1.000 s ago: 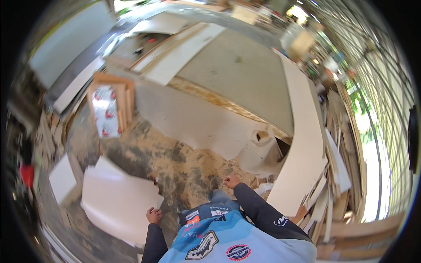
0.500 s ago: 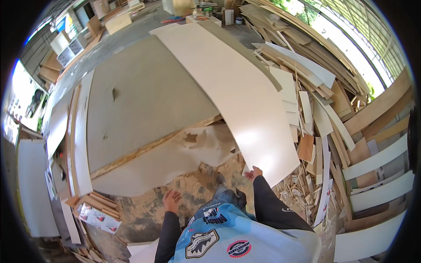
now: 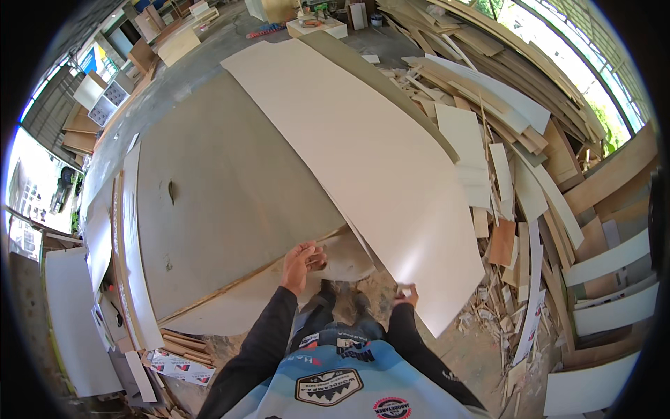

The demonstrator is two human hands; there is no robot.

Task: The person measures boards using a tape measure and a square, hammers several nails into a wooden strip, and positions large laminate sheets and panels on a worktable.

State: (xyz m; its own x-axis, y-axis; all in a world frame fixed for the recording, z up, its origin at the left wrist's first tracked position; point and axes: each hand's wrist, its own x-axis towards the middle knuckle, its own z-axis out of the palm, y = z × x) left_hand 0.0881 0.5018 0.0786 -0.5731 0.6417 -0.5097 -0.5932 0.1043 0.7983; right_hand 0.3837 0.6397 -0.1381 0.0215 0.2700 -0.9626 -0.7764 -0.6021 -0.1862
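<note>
A long, pale white sheet (image 3: 377, 160) lies tilted across a stack of boards and runs away from me to the far end. My right hand (image 3: 405, 294) grips its near edge from below, fingers curled on the rim. My left hand (image 3: 301, 262) hovers with loose fingers just left of that edge, above a smaller pale sheet (image 3: 342, 260) on the floor. A wide grey-brown board (image 3: 230, 188) lies flat to the left, partly under the white sheet. My dark sleeves and blue shirt fill the bottom of the view.
Heaps of offcuts and strips (image 3: 516, 181) crowd the right side, with white panels (image 3: 607, 279) leaning further right. Narrow white boards (image 3: 132, 230) and small printed boxes (image 3: 178, 363) lie at the left. Sawdust covers the floor at my feet (image 3: 342, 293).
I have turned from the cluttered floor to the long white sheet. My right hand has closed on its near edge and my left hand has risen toward it.
</note>
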